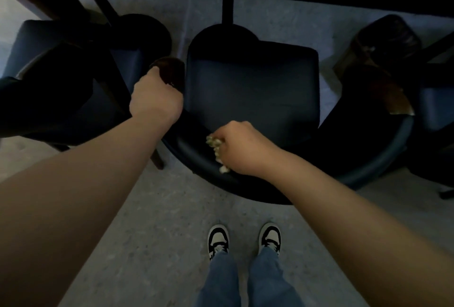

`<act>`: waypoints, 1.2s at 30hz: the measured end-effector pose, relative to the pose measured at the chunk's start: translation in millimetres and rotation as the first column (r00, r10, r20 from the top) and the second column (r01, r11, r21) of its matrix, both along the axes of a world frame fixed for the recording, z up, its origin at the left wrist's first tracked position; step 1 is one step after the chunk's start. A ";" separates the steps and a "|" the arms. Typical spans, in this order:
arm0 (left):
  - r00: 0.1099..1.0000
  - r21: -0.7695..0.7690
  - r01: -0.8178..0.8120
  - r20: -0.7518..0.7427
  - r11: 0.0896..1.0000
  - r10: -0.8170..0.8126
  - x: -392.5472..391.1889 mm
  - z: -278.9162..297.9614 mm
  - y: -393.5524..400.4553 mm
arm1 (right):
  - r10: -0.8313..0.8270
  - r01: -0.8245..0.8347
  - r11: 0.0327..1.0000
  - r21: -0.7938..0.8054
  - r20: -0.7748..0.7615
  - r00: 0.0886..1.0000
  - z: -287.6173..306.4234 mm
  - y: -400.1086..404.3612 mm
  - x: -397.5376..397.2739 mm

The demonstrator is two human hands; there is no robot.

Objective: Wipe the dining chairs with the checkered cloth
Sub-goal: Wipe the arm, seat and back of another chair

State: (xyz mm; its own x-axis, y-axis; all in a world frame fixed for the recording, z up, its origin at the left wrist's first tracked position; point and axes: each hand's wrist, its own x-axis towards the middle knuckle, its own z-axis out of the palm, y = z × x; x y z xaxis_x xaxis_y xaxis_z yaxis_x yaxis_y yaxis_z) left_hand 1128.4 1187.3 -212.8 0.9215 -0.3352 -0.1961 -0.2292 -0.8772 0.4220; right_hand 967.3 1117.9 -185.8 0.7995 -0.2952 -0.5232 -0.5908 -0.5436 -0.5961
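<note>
Your right hand (242,148) bunches the checkered cloth (217,153) on the middle chair (250,85)'s near backrest curve | left hand (157,96) grips its left armrest | unwiped rim likely runs rightward, nearer your right hand.

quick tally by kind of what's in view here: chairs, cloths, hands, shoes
chairs: 3, the middle chair, one on the left, one on the right
cloths: 1, the checkered cloth
hands: 2, left hand, right hand
shoes: 2, and
total: 8
</note>
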 end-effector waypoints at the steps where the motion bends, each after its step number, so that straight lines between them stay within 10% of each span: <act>1: 1.000 0.002 0.006 -0.004 1.000 -0.006 -0.4 1.0 -0.5 | 0.034 -0.036 0.999 -0.030 -0.048 0.998 -0.2 -6.9 -8.8; 10: 0.911 0.015 0.349 0.227 0.937 -0.343 -23.2 4.1 -0.1 | 0.079 -0.222 0.938 -0.266 -0.459 0.885 -7.8 -94.5 -71.3; 16: 0.819 0.098 0.515 0.239 0.852 -0.523 -56.5 1.7 12.9 | -0.136 0.130 0.989 -0.068 -0.103 0.985 -24.3 -43.6 -13.6; 22: 0.786 0.385 0.543 0.080 0.746 -0.613 -48.5 0.2 -1.2 | 0.050 -0.046 0.998 0.033 -0.108 0.993 -23.5 -26.2 -9.4; 29: 0.782 0.370 0.528 0.138 0.764 -0.607 -48.5 -1.2 0.7 | 0.265 -0.289 0.957 -0.042 -0.288 0.920 -0.5 -95.3 -79.1; 36: 0.801 0.331 0.514 0.145 0.791 -0.581 -50.1 -1.1 1.2 | 0.137 -0.428 0.803 -0.415 -0.570 0.810 -14.0 -204.9 -94.1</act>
